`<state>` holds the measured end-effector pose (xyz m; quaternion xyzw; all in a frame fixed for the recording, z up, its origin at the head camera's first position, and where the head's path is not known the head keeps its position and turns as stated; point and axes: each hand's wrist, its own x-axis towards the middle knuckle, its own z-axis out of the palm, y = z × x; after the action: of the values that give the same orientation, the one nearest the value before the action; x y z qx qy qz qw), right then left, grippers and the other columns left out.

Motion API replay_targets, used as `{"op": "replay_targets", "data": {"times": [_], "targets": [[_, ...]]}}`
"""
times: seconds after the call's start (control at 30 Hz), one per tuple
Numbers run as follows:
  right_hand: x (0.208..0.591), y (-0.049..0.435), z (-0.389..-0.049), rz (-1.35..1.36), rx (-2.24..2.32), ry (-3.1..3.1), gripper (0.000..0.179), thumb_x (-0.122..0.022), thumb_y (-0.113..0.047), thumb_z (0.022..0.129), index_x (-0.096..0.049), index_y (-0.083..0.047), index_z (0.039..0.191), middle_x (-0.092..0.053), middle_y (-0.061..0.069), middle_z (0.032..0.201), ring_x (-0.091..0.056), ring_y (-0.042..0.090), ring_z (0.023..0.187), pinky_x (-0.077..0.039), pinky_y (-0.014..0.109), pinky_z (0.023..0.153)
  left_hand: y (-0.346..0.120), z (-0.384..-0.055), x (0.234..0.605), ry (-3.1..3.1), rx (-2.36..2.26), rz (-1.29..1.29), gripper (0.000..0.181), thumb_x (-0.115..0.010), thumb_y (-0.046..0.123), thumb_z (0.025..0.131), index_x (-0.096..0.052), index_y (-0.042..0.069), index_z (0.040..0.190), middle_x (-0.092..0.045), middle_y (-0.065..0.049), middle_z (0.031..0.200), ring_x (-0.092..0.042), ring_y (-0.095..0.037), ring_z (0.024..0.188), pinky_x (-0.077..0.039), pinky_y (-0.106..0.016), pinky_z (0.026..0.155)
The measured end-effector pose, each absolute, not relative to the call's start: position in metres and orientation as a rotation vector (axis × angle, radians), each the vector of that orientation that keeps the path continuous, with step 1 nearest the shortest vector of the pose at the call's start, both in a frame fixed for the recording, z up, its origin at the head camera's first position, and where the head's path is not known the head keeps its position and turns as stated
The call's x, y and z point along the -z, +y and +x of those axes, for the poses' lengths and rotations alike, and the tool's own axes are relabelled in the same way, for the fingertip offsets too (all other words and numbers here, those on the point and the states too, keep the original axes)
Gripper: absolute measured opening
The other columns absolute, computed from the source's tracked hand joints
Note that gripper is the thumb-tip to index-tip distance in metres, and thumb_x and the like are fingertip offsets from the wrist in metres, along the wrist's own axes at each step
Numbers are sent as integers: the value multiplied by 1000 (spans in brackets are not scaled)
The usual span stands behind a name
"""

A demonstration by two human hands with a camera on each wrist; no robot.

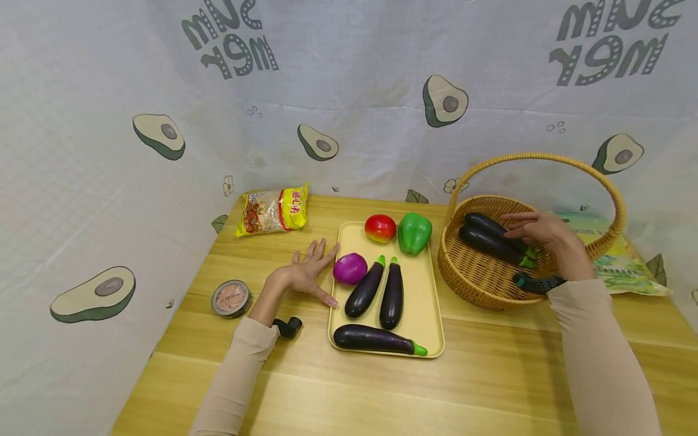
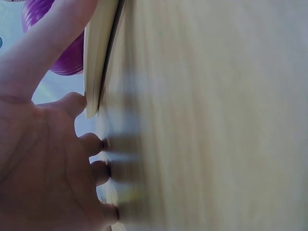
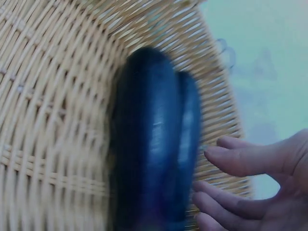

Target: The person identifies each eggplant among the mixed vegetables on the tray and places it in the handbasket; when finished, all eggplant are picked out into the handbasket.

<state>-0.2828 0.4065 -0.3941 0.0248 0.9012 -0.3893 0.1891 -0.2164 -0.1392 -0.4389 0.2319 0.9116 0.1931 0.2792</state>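
My left hand (image 1: 305, 272) is spread wide at the left side of a yellow tray (image 1: 422, 303), its thumb and index finger at the rim. Beside it on the tray lies a purple onion (image 1: 350, 269). The tray also bears three eggplants, one of them lying along the near edge (image 1: 373, 339). Inside a wicker basket (image 1: 469, 287), two more eggplants (image 3: 149, 130) lie side by side. Over the basket's right part reaches my right hand (image 1: 545, 233), fingers loosely bent close beside the eggplants, with a gap showing in the right wrist view.
A red fruit (image 1: 380, 228) and a green bell pepper (image 1: 414, 234) sit at the tray's far edge. At the back left is a yellow food packet (image 1: 272, 211), with a round tin (image 1: 231, 298) nearer. The basket's tall handle (image 1: 537, 156) arches above; a green-yellow bag (image 1: 627, 266) lies behind it.
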Motion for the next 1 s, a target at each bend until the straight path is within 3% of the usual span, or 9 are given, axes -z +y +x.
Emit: {"op": "replay_targets", "data": {"times": [0.07, 0.1, 0.2, 0.27, 0.33, 0.4, 0.47, 0.77, 1.0], "targets": [[376, 392, -268, -16, 1049, 2593, 57, -64, -14, 102, -46, 0, 154, -61, 31, 140, -69, 18, 105, -54, 53, 101, -140, -216, 439, 2443, -516, 617, 134, -87, 53, 79, 10, 23, 167, 23, -19, 171, 24, -37, 159, 13, -69, 124], [367, 384, -262, -46, 1014, 2625, 61, -62, -17, 104, -39, 6, 155, -51, 37, 148, -68, 14, 106, -54, 50, 104, -140, -215, 439, 2442, -515, 615, 134, -87, 53, 79, 10, 24, 167, 23, -19, 171, 25, -37, 159, 13, -69, 124], [346, 366, -247, -131, 945, 2669, 65, -60, -29, 106, -37, 3, 158, -42, 35, 156, -60, -10, 101, -57, 24, 92, -141, -216, 440, 2445, -517, 613, 134, -87, 53, 79, 10, 23, 167, 23, -19, 171, 25, -37, 159, 12, -70, 124], [335, 356, -238, -205, 898, 2693, 64, -58, -35, 107, -39, -1, 158, -44, 32, 156, -62, -7, 106, -53, 17, 85, -140, -217, 440, 2444, -517, 615, 134, -87, 53, 79, 10, 23, 167, 24, -19, 171, 25, -38, 159, 12, -70, 124], [327, 345, -228, -267, 883, 2705, 63, -58, -37, 106, -41, -5, 158, -45, 30, 157, -65, 16, 122, -56, 26, 89, -140, -217, 440, 2444, -520, 618, 134, -86, 54, 79, 10, 23, 167, 24, -19, 171, 25, -38, 159, 12, -70, 124], [322, 333, -219, -322, 866, 2732, 62, -60, -37, 106, -44, -8, 157, -45, 31, 156, -57, 42, 133, -56, 44, 96, -140, -217, 440, 2442, -517, 618, 134, -86, 53, 79, 10, 23, 167, 24, -19, 171, 25, -37, 159, 12, -70, 124], [322, 322, -209, -377, 867, 2751, 60, -63, -36, 104, -46, -10, 156, -46, 31, 155, -50, 55, 133, -51, 61, 98, -139, -217, 440, 2443, -511, 622, 134, -86, 53, 79, 10, 23, 167, 24, -19, 171, 25, -38, 159, 12, -70, 124], [340, 268, -171, -793, 942, 2727, 60, -70, -23, 100, -48, -16, 156, -43, 20, 160, -41, 48, 145, -39, 71, 107, -138, -217, 441, 2449, -475, 624, 135, -87, 52, 79, 11, 22, 167, 24, -20, 171, 24, -38, 159, 11, -70, 124], [372, 229, -162, -993, 986, 2584, 59, -73, -23, 97, -53, -16, 152, -44, 21, 160, -38, 51, 147, -40, 72, 110, -138, -218, 439, 2443, -493, 618, 134, -87, 52, 79, 11, 22, 167, 24, -19, 171, 26, -37, 158, 12, -70, 124]]}}
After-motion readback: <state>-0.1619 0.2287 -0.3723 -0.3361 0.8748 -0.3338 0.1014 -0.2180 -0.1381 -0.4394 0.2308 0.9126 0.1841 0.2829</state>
